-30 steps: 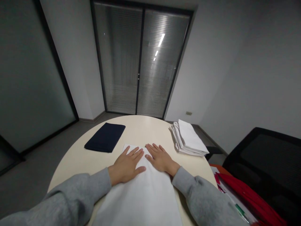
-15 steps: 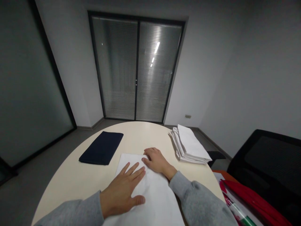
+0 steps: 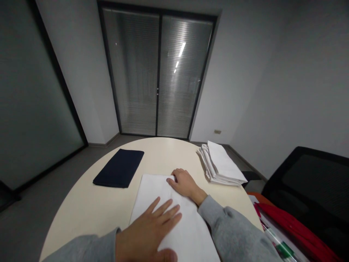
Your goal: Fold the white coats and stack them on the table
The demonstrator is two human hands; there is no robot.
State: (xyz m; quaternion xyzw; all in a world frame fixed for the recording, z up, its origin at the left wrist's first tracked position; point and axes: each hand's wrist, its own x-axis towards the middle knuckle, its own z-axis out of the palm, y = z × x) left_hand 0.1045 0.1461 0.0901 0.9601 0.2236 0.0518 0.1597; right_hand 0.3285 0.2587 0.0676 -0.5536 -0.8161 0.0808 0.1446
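Observation:
A white folded cloth (image 3: 188, 233) lies flat on the round table in front of me, its near end running out of view. My left hand (image 3: 151, 229) rests on it, palm down with the fingers spread. At the cloth's far right corner is my right hand (image 3: 185, 183), its thumb on top and its fingers curled over the far edge. Whether those fingertips pinch the fabric is hidden. To the left, apart from both hands, lies a dark navy folded cloth (image 3: 120, 168). On the right side of the table sits a stack of white folded cloths (image 3: 222, 163).
The round cream table (image 3: 160, 153) has a curved edge all around. Right of it stands a black mesh chair (image 3: 313, 189), with red items (image 3: 294, 225) in clear wrapping beside the table. A glass door with blinds (image 3: 174, 80) closes off the far wall.
My left hand has slid toward me and a little right across the white cloth. The right hand stays near the far corner. The view has tipped slightly downward.

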